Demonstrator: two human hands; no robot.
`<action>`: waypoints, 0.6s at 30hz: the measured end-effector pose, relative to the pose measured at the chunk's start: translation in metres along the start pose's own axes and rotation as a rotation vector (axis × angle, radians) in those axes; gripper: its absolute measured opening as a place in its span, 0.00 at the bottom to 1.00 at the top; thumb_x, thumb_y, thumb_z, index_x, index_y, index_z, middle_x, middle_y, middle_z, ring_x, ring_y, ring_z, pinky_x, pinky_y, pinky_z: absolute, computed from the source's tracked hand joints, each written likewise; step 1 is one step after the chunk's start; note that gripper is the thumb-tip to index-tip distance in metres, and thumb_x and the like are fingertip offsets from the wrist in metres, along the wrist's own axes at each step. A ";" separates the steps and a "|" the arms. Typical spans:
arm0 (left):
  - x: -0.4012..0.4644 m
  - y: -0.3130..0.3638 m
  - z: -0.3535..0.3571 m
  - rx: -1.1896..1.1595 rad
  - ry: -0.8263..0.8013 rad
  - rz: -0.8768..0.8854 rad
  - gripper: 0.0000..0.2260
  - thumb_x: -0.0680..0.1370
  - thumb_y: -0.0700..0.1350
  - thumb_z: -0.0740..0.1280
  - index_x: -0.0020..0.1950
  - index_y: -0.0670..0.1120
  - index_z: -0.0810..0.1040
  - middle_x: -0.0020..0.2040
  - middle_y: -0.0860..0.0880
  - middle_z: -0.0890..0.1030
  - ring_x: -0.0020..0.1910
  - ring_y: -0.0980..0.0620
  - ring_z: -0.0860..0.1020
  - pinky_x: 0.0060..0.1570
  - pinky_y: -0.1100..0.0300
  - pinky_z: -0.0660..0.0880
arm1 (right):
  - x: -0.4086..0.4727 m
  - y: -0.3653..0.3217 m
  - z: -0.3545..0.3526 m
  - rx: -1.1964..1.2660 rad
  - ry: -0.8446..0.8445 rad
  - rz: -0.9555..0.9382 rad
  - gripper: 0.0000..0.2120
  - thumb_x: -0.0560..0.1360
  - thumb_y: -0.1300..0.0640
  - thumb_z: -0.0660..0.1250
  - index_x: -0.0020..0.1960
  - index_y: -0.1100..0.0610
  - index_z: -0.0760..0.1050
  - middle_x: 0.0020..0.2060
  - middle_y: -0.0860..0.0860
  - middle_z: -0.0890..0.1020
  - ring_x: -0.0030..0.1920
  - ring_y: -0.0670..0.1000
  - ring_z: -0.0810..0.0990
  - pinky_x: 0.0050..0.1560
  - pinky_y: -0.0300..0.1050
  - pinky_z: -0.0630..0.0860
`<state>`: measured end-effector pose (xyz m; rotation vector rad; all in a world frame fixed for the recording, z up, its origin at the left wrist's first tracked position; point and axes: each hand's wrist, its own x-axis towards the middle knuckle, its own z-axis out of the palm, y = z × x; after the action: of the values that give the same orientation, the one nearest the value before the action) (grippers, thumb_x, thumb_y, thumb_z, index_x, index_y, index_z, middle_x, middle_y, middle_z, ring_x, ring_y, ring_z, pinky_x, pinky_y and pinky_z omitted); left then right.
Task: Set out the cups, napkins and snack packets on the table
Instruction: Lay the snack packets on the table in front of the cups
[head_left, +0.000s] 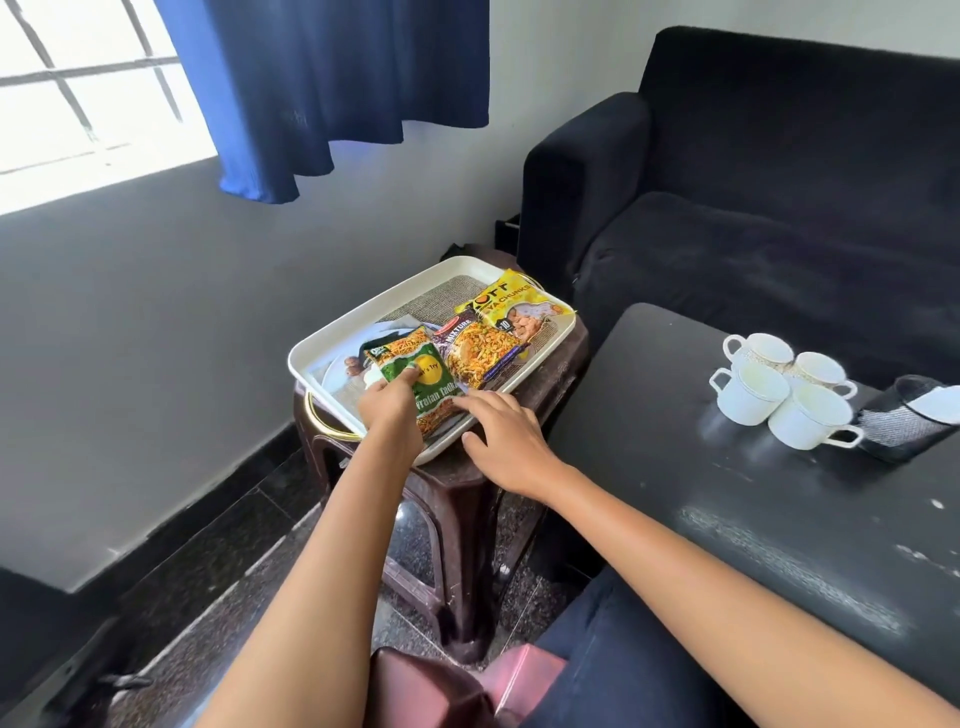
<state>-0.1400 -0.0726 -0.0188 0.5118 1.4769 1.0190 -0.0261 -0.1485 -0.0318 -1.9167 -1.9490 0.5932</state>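
A white tray (332, 332) rests on a brown plastic stool (467, 499) left of the black table (753, 519). Three snack packets lie in it: a green one (431, 374), a purple mixture one (480, 348) and a yellow soya chunks one (519, 304). My left hand (392, 405) pinches the green packet's near end. My right hand (506, 441) hovers open at the tray's near edge, fingertips by the green packet. Several white cups (779, 389) cluster on the table's far right, beside a black napkin holder (909, 421) with a white napkin (943, 405).
A black sofa (779, 208) stands behind the table and stool. A blue curtain (337, 93) hangs over the window at the upper left. A grey wall runs along the left, with dark speckled floor below. A second brown stool (441, 691) sits under me.
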 end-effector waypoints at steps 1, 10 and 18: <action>-0.001 0.001 0.000 -0.024 -0.001 0.040 0.11 0.76 0.45 0.70 0.55 0.41 0.75 0.61 0.42 0.79 0.52 0.49 0.76 0.51 0.55 0.70 | -0.001 -0.001 -0.002 0.025 0.008 0.002 0.23 0.79 0.56 0.57 0.73 0.51 0.62 0.74 0.48 0.62 0.74 0.50 0.56 0.72 0.53 0.53; -0.038 0.018 0.017 -0.134 -0.273 0.391 0.07 0.77 0.45 0.68 0.54 0.49 0.77 0.52 0.50 0.81 0.48 0.55 0.80 0.43 0.64 0.75 | -0.010 -0.009 -0.053 0.279 0.447 -0.003 0.17 0.78 0.55 0.60 0.67 0.54 0.69 0.64 0.50 0.72 0.64 0.50 0.70 0.66 0.53 0.67; -0.058 0.010 0.026 0.132 -0.709 0.443 0.03 0.77 0.43 0.68 0.48 0.51 0.79 0.46 0.53 0.84 0.46 0.55 0.81 0.47 0.55 0.75 | -0.012 -0.005 -0.094 1.017 0.444 0.136 0.20 0.73 0.51 0.70 0.62 0.55 0.70 0.56 0.52 0.79 0.53 0.49 0.81 0.48 0.40 0.80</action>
<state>-0.1064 -0.1067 0.0249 1.1948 0.8071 0.9336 0.0191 -0.1548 0.0517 -1.3383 -0.9300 0.8734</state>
